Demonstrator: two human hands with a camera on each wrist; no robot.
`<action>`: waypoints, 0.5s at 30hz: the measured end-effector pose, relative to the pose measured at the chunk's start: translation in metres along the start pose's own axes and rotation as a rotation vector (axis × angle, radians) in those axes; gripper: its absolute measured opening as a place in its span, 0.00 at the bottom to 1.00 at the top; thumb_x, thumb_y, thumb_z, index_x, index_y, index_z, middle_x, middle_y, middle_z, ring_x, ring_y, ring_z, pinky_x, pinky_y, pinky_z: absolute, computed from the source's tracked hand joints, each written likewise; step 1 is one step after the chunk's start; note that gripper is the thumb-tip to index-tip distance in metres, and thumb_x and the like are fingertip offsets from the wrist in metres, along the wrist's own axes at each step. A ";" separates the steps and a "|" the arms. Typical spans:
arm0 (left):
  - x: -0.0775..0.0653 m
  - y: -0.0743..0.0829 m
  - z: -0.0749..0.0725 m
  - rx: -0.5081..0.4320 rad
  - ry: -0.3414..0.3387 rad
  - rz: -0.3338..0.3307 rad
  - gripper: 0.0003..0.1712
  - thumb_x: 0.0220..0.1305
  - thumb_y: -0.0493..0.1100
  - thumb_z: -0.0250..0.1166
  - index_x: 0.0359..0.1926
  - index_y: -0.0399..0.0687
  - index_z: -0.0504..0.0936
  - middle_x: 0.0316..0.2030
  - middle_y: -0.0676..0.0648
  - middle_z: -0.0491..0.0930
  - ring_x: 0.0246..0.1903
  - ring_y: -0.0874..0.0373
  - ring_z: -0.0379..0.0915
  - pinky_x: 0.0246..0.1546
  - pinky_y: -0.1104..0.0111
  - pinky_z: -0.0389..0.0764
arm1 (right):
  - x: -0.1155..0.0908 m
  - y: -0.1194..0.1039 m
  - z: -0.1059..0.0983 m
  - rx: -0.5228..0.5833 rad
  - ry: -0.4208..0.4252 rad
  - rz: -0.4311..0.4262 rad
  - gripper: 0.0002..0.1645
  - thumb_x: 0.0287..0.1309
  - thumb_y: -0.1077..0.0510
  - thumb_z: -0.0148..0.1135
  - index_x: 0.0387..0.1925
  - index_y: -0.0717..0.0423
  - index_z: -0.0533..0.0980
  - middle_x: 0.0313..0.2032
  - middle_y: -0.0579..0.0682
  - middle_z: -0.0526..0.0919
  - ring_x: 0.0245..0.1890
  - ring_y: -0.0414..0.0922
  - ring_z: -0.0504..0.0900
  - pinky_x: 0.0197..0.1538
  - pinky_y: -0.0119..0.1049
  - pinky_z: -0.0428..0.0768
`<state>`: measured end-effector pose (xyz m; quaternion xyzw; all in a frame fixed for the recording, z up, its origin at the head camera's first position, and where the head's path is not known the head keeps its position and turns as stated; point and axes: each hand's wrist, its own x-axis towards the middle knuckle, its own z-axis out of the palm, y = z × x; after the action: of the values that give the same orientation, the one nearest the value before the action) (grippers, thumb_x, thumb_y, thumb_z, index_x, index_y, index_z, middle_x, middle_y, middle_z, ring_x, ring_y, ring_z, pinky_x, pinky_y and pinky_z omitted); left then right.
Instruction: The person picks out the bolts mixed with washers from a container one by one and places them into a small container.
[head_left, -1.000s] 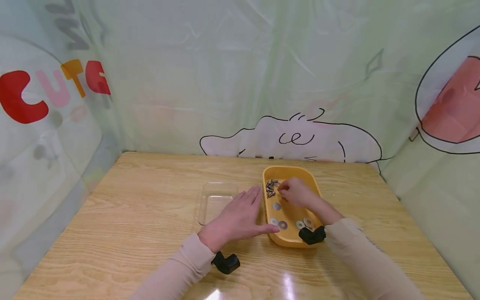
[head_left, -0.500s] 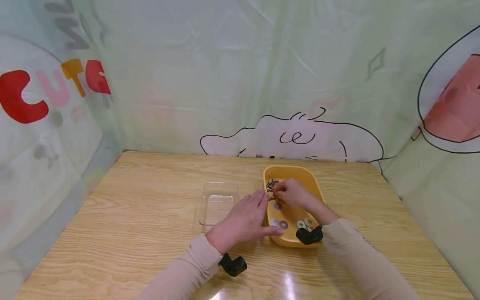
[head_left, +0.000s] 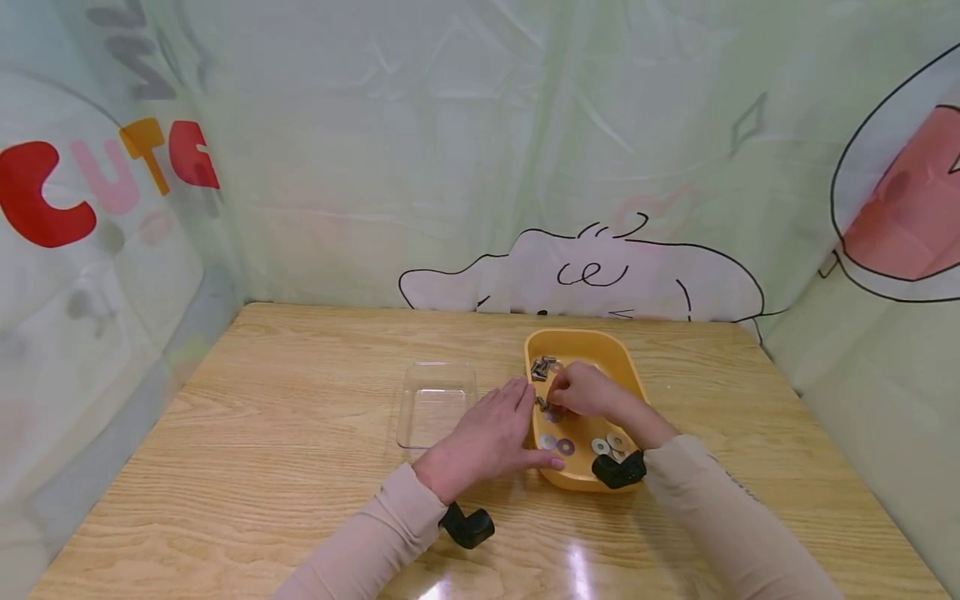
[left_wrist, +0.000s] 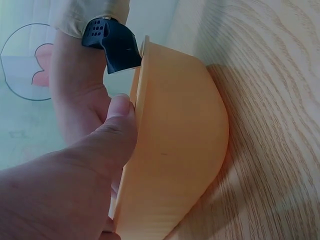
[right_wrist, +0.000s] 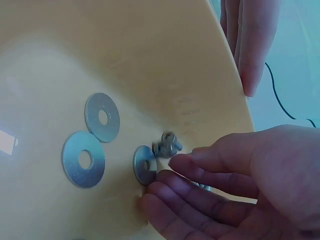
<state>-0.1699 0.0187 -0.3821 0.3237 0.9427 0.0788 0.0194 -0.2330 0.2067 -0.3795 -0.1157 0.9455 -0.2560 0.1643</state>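
Shiny silver bolts (right_wrist: 167, 145) have slid nearer, off their pile (head_left: 541, 369), beside a washer (right_wrist: 139, 170) in the orange tray (head_left: 582, 430). The right grip (head_left: 583, 390) is half curled beside them; whether it holds any, I cannot tell. The left hand (head_left: 483, 435) touches the rim, fingers straight.

On a wood-grained counter (head_left: 262, 417), a deep yellow-orange tray (head_left: 588, 427) stands to the right of a clear shallow box (head_left: 438, 408). The person's left grip (head_left: 483, 437) rests along the tray's left side, fingers together, thumb reaching over the rim. The right grip (head_left: 585, 390) dips inside, fingers bent downward beside a few small metal bolts (head_left: 542, 404); what the fingertips touch is hidden. Further back lies a pile of bolts (head_left: 539, 369), and flat washers (head_left: 566, 447) lie toward the near end.
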 end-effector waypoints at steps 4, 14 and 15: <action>0.000 -0.001 0.000 0.008 0.017 0.010 0.62 0.56 0.80 0.54 0.73 0.36 0.59 0.72 0.40 0.61 0.72 0.50 0.59 0.71 0.59 0.65 | 0.003 -0.001 0.001 -0.001 0.014 0.007 0.12 0.65 0.63 0.57 0.40 0.67 0.83 0.29 0.56 0.86 0.27 0.44 0.82 0.31 0.31 0.79; 0.001 0.000 0.000 0.011 0.036 0.022 0.61 0.55 0.79 0.56 0.72 0.36 0.60 0.70 0.40 0.64 0.69 0.51 0.63 0.69 0.61 0.68 | 0.001 -0.008 0.004 0.079 0.006 0.018 0.12 0.66 0.64 0.57 0.43 0.68 0.83 0.32 0.58 0.87 0.30 0.47 0.84 0.34 0.32 0.79; 0.001 -0.001 0.000 0.013 0.039 0.024 0.61 0.55 0.79 0.56 0.72 0.36 0.60 0.69 0.40 0.65 0.68 0.52 0.64 0.69 0.61 0.68 | 0.000 -0.008 0.004 0.085 0.005 0.016 0.13 0.66 0.64 0.57 0.42 0.68 0.83 0.32 0.57 0.87 0.30 0.47 0.84 0.34 0.32 0.79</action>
<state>-0.1711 0.0190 -0.3824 0.3335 0.9394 0.0793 -0.0023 -0.2306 0.1980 -0.3782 -0.1005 0.9352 -0.2949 0.1686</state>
